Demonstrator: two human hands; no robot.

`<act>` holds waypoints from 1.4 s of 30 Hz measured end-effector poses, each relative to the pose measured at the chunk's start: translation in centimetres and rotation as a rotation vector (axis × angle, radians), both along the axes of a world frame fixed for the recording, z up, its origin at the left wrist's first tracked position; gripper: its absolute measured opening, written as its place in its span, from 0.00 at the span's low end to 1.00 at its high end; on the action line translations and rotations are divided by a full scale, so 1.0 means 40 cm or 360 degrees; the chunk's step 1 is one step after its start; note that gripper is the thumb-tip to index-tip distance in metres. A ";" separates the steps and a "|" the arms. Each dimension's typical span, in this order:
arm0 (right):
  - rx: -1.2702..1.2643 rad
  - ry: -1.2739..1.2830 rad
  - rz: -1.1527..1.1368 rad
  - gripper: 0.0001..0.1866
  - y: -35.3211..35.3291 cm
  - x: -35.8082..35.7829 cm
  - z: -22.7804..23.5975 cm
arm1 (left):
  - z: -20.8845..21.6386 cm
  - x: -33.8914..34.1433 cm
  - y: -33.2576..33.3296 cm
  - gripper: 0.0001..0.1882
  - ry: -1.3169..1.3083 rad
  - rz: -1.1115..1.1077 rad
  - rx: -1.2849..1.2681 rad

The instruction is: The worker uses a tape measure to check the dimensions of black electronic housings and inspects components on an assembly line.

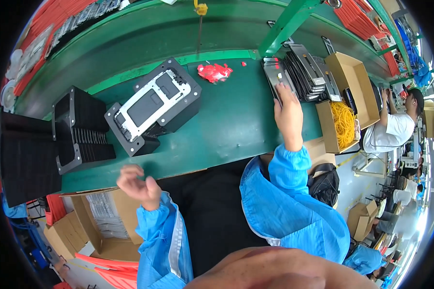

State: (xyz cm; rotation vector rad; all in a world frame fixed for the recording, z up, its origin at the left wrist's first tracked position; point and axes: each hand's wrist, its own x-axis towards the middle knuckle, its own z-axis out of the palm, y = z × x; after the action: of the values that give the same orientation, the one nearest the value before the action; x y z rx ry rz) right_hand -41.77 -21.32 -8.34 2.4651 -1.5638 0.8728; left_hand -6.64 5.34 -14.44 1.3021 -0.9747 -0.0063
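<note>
My right hand (289,118) reaches to the back right of the bench, fingers stretched out over the near end of a stack of thin grey panels (273,70) with red marks at the far end. Its fingertips appear to touch the top panel. My left hand (141,187), slightly blurred, hovers at the bench's front edge, fingers loosely curled, thumb apart, with nothing visible in it. Beyond it stands a pile of black frames (185,108). On top lies a white-edged, phone-sized panel (152,103), tilted toward the left.
More black frames (84,130) stand at the left. Red scraps (215,72) lie near the back ledge. Dark panels (304,72) and a cardboard box (329,127) with yellow bands (343,123) are at the right. Below the bench sits an open carton (123,202). A person (393,127) works farther right.
</note>
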 end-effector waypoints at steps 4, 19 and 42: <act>0.0034 -0.0366 0.0083 0.17 0.070 0.033 0.072 | 0.088 -0.107 -0.013 0.17 -0.0351 -0.0547 0.0017; 0.0963 -0.1621 0.1611 0.17 0.320 0.305 0.175 | 0.179 -0.242 -0.149 0.54 -0.0040 -0.1041 0.0094; 0.0374 -0.1070 0.1182 0.10 -0.041 0.353 0.089 | 0.203 -0.198 -0.083 0.50 0.1226 -0.1433 0.0304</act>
State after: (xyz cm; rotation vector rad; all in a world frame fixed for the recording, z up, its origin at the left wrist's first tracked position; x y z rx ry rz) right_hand -27.64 -22.94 -4.79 3.1873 -0.8247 1.8669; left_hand -14.55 2.03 -6.34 0.8030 -0.8027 -1.2240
